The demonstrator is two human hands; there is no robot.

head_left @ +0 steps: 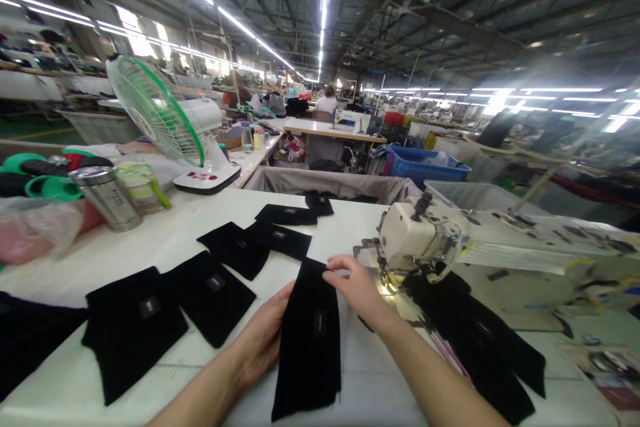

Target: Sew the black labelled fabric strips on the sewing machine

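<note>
A black fabric piece [311, 353] with a small dark label hangs lengthwise in front of me, over the white table [370, 373]. My left hand [267, 327] grips its left edge, with the fingers partly hidden behind the cloth. At the upper right corner, my right hand [353, 280] pinches the cloth between thumb and fingers. To the right of that hand stands a sewing machine [420, 233], its lamp lit near the needle. More black pieces with labels lie spread on the left, among them a near one [130, 340] and a farther one [235, 250].
Other black strips [480, 340] lie under and beside the machine head. A fan with a green rim [155, 110], a steel tumbler [107, 199] and a lidded cup [140, 187] stand at the left. Beyond the table's far edge is a cloth-lined bin [330, 181]; a blue crate [425, 163] sits farther right.
</note>
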